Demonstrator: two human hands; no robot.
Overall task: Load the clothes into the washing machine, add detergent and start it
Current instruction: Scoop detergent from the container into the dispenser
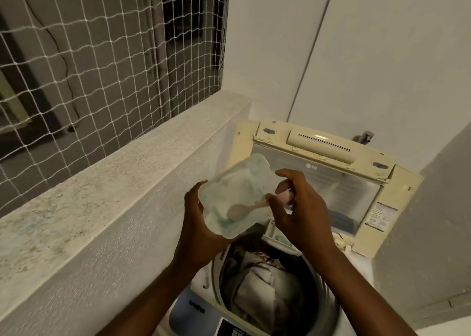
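Note:
A top-loading washing machine [405, 190] stands below me with its lid [339, 183] raised. Clothes [260, 282] fill the drum. My left hand [196, 223] holds a translucent plastic detergent container [237, 195] from its left side, tilted above the drum. A pink spoon [237, 209] lies inside the container over pale powder. My right hand [298, 208] pinches the spoon's handle at the container's right edge. Just below the container, the machine's detergent drawer [277, 236] shows at the drum's far rim.
A speckled concrete ledge [109, 185] runs along the left, with a white safety net [107, 55] above it. White walls stand behind and to the right. The machine's control panel [201, 318] lies at the bottom edge. A tap [364, 135] sits behind the lid.

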